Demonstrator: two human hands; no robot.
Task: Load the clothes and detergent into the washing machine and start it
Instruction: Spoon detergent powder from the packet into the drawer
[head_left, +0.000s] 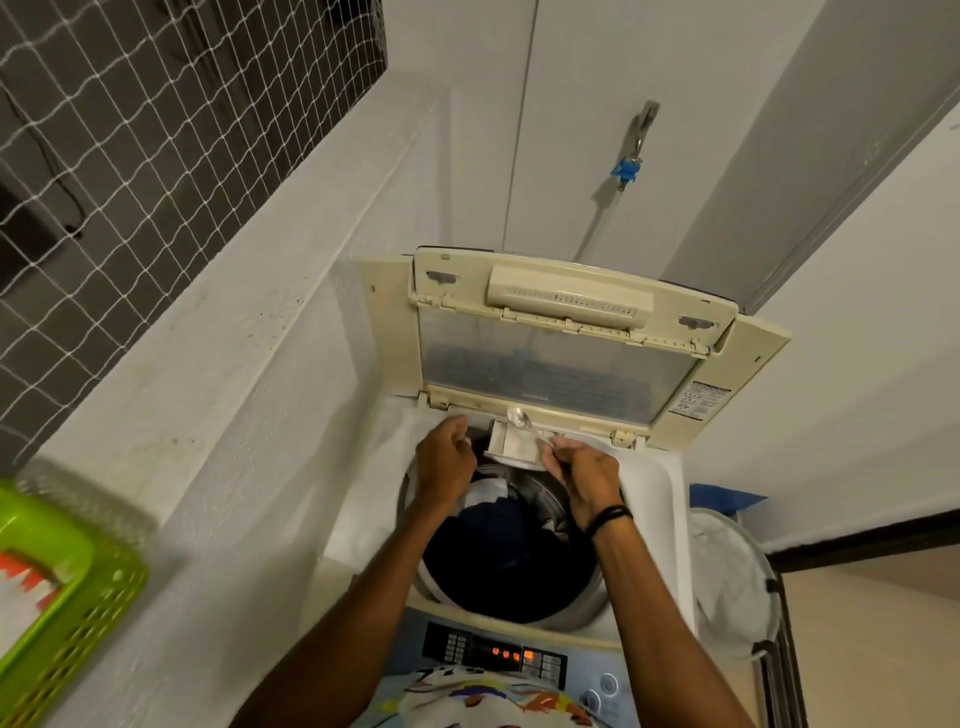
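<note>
Cream lid (571, 332) beyond the fingers (558, 452); dark navy clothes (498, 551) below them. Orange digits glow on the blue-grey control panel (506, 654). Lime-green basket (67, 597), blue tap fitting (626, 169).

The clothes (498, 561) lie in the washing machine (654, 499), below both hands. The drawer (511, 444) sits between the left hand (444, 462) and right hand (582, 475), just past the fingertips. The spoon (524, 423) in the right fingers reaches over it. The lid (561, 338) stands behind.
</note>
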